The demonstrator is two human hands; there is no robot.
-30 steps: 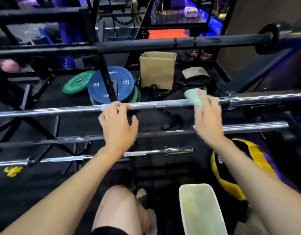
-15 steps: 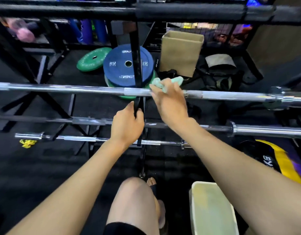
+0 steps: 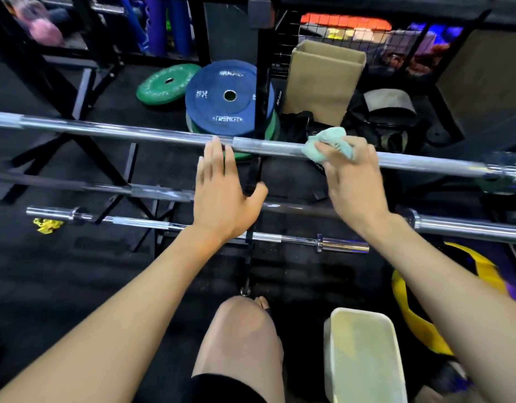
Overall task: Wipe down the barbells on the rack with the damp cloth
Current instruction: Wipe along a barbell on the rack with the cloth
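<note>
The cloth [image 3: 329, 145] is light green and bunched up. It sits on the top barbell [image 3: 152, 134], a long shiny silver bar that runs across the rack from left to right. The right hand [image 3: 354, 181] grips the cloth with curled fingers and presses it on the bar. The left hand [image 3: 222, 196] is open, with straight fingers. Its fingertips reach the same bar, a little to the left of the cloth, and its thumb sticks out to the side by a black upright post of the rack [image 3: 261, 91].

Under the top bar is a second barbell [image 3: 469, 228], dark in the middle and shiny at the right end. Lower still is a third barbell [image 3: 297, 239], shorter and silver. Both hands are in front of these two bars.

Behind the rack, a blue weight plate [image 3: 222, 112] with white letters leans on the floor. A green weight plate [image 3: 163, 84] lies flat beside it, to the left. A brown cardboard box [image 3: 321, 82] stands just right of the post.

Near the person's bare knee [image 3: 242, 324] is a pale tub [image 3: 364, 359] on the dark floor [image 3: 61, 286]. A yellow and black bag [image 3: 419, 312] lies to the right of it. A small yellow thing [image 3: 45, 225] sits on the floor far left.
</note>
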